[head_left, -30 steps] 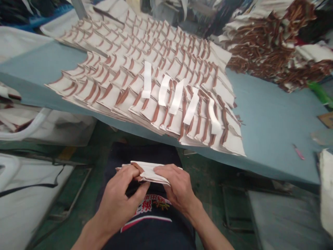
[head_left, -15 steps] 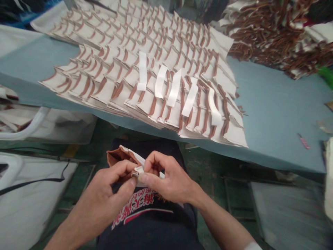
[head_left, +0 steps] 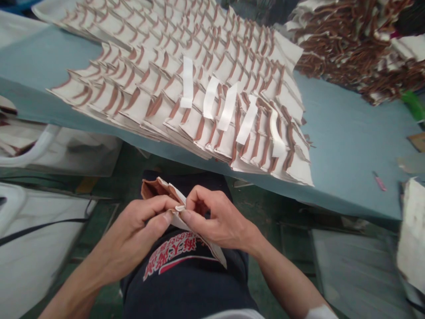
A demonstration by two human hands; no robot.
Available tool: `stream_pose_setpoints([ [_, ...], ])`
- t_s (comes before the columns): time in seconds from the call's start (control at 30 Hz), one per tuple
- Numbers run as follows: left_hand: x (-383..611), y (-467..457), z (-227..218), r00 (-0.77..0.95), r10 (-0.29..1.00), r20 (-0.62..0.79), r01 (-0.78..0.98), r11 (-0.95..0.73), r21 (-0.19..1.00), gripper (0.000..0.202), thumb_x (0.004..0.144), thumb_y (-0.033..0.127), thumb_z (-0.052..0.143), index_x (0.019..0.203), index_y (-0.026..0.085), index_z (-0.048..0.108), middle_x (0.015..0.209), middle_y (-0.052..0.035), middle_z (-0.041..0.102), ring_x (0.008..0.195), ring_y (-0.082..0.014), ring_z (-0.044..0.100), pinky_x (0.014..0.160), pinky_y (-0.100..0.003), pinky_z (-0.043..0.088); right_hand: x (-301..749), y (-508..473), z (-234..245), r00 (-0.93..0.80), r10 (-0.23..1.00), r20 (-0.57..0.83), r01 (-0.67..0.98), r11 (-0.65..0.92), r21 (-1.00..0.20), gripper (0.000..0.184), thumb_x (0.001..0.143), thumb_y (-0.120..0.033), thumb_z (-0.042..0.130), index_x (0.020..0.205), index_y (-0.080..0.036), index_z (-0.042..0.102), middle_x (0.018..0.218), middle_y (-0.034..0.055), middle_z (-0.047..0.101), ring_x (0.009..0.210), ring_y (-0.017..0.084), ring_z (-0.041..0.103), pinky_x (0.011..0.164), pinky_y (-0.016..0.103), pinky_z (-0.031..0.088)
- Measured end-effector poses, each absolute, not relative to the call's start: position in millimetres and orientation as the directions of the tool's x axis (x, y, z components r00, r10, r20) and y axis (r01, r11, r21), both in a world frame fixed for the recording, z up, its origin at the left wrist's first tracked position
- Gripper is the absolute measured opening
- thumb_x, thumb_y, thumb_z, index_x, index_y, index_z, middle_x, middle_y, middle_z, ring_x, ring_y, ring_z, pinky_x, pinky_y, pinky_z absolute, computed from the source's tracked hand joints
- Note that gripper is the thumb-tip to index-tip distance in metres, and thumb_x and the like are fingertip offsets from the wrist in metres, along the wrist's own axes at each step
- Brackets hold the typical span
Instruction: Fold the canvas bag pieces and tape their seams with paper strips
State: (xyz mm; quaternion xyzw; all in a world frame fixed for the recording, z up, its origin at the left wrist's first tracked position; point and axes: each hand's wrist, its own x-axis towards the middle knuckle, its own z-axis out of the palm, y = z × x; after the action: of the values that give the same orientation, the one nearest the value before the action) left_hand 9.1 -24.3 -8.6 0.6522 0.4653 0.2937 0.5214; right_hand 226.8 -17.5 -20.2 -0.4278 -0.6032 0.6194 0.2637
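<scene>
Over my lap I hold a folded piece of white-and-brown fabric [head_left: 157,188], its brown side showing at the upper left and a white flap hanging below my right hand. My left hand [head_left: 146,226] pinches its edge between thumb and forefinger. Close beside it, my right hand [head_left: 219,217] grips the same edge with thumb and curled fingers. Both sets of fingertips almost meet at a small white fold. Part of the piece is hidden behind the hands. Beneath lies a dark apron [head_left: 189,288] with red and white lettering.
Overlapping rows of white pieces with brown edges [head_left: 133,106] cover much of the blue-topped table [head_left: 345,133]. Several white strips [head_left: 228,106] lie across them. A heap of brown-and-white pieces [head_left: 358,44] stands at the back right, and a small pink tool [head_left: 379,181] near the right edge.
Both hands have shifted slightly upward with the fabric piece still pinched. More of its white flap now shows below my right hand. The view has moved a little.
</scene>
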Motion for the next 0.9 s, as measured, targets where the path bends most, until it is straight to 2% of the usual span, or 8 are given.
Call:
stream_pose_setpoints([
  [0.07, 8, -24, -11, 0.397, 0.913, -0.095, 0.308, -0.035, 0.951, 0.037, 0.099, 0.039, 0.056, 0.074, 0.028, 0.081, 0.069, 0.0001, 0.080, 0.058, -0.0218, 0.070, 0.056, -0.029, 0.053, 224, -20, -17, -0.469, 0.867, -0.169, 0.262, -0.046, -0.964, 0.021, 0.097, -0.031, 0.069, 0.084, -0.024, 0.055, 0.069, -0.0085, 0.056, 0.060, 0.009, 0.049, 0.058, 0.023, 0.038],
  [0.27, 11, -31, -22, 0.303, 0.945, -0.123, 0.229, 0.053, 0.972, 0.034, 0.093, 0.035, 0.056, 0.069, 0.027, 0.078, 0.064, 0.0005, 0.073, 0.058, -0.0205, 0.063, 0.058, -0.029, 0.051, 215, -30, -18, -0.398, 0.912, -0.098, 0.307, 0.032, -0.951, 0.018, 0.090, -0.027, 0.068, 0.081, -0.025, 0.053, 0.070, -0.0078, 0.058, 0.061, 0.009, 0.051, 0.062, 0.024, 0.040],
  [0.4, 12, -35, -24, 0.295, 0.951, -0.092, 0.233, 0.022, 0.972, 0.029, 0.090, 0.039, 0.068, 0.067, 0.024, 0.074, 0.062, 0.0012, 0.069, 0.055, -0.0171, 0.059, 0.053, -0.026, 0.047, 213, -33, -19, -0.395, 0.909, -0.136, 0.269, -0.027, -0.963, 0.018, 0.088, -0.029, 0.069, 0.080, -0.025, 0.053, 0.068, -0.0080, 0.057, 0.061, 0.010, 0.049, 0.060, 0.023, 0.039],
  [0.53, 9, -34, -22, 0.350, 0.936, -0.032, 0.292, -0.077, 0.953, 0.028, 0.096, 0.035, 0.071, 0.072, 0.023, 0.078, 0.071, 0.0017, 0.076, 0.063, -0.0156, 0.066, 0.062, -0.022, 0.054, 214, -33, -18, -0.399, 0.892, -0.215, 0.263, -0.113, -0.958, 0.017, 0.087, -0.030, 0.069, 0.080, -0.025, 0.054, 0.068, -0.0079, 0.058, 0.060, 0.010, 0.049, 0.058, 0.024, 0.038],
  [0.7, 2, -35, -24, 0.416, 0.909, -0.033, 0.337, -0.121, 0.934, 0.024, 0.103, 0.034, 0.069, 0.089, 0.024, 0.087, 0.082, 0.0029, 0.085, 0.071, -0.0150, 0.075, 0.071, -0.018, 0.058, 217, -33, -20, -0.384, 0.884, -0.267, 0.288, -0.161, -0.944, 0.019, 0.093, -0.037, 0.067, 0.083, -0.025, 0.057, 0.068, -0.0081, 0.058, 0.059, 0.011, 0.050, 0.057, 0.025, 0.038],
  [0.8, 4, -36, -24, 0.416, 0.909, -0.024, 0.340, -0.130, 0.931, 0.024, 0.103, 0.033, 0.068, 0.090, 0.025, 0.087, 0.083, 0.0039, 0.086, 0.072, -0.0144, 0.077, 0.071, -0.016, 0.058, 219, -34, -23, -0.382, 0.878, -0.289, 0.287, -0.184, -0.940, 0.021, 0.095, -0.038, 0.068, 0.083, -0.025, 0.056, 0.067, -0.0086, 0.058, 0.059, 0.011, 0.050, 0.057, 0.026, 0.039],
  [0.9, 9, -36, -20, 0.382, 0.924, -0.012, 0.330, -0.125, 0.936, 0.026, 0.100, 0.030, 0.066, 0.086, 0.025, 0.087, 0.081, 0.0040, 0.086, 0.070, -0.0143, 0.078, 0.068, -0.016, 0.058, 220, -37, -28, -0.377, 0.897, -0.233, 0.300, -0.119, -0.946, 0.025, 0.098, -0.040, 0.070, 0.085, -0.025, 0.056, 0.069, -0.0086, 0.059, 0.060, 0.011, 0.052, 0.059, 0.025, 0.040],
])
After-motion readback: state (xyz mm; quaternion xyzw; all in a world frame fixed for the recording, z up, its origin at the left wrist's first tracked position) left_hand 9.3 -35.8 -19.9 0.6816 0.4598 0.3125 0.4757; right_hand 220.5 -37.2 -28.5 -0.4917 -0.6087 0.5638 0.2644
